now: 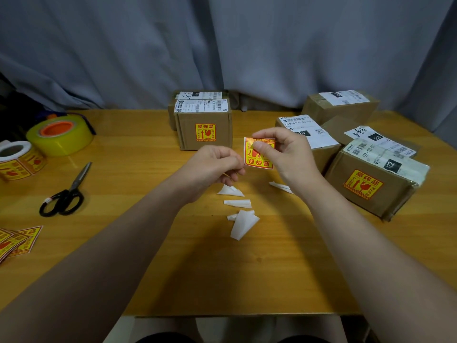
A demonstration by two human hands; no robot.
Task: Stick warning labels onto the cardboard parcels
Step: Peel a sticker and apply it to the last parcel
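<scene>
Two hands are holding the warning label [258, 157] in the air above the bench [148, 243], between the labelled centre parcel [188, 134] and the unlabelled parcel [326, 157] just beside the right hand [284, 154]. The right fingers [259, 146] are pinching the label near its upper edge. The left hand [212, 164] is curling its fingers and pinching the label's left edge; whether they are gripping the printed layer or a backing layer cannot be determined. The principal risk is the label folding: it is hanging from two small grip areas, so any exposed adhesive is likely to be catching on itself or on a fingertip. The label is also facing the person upside down, so applying it without rotation is risking an inverted arrow. A second risk is contamination: white backing scraps [243, 224] are lying directly beneath the hands, and a lowered label could be picking one up. A third risk is duplication, since the right-hand parcel [393, 194] is already carrying a label; the unlabelled parcel is the probable target. Pressing from one edge only is risking wrinkles or trapped air.
</scene>
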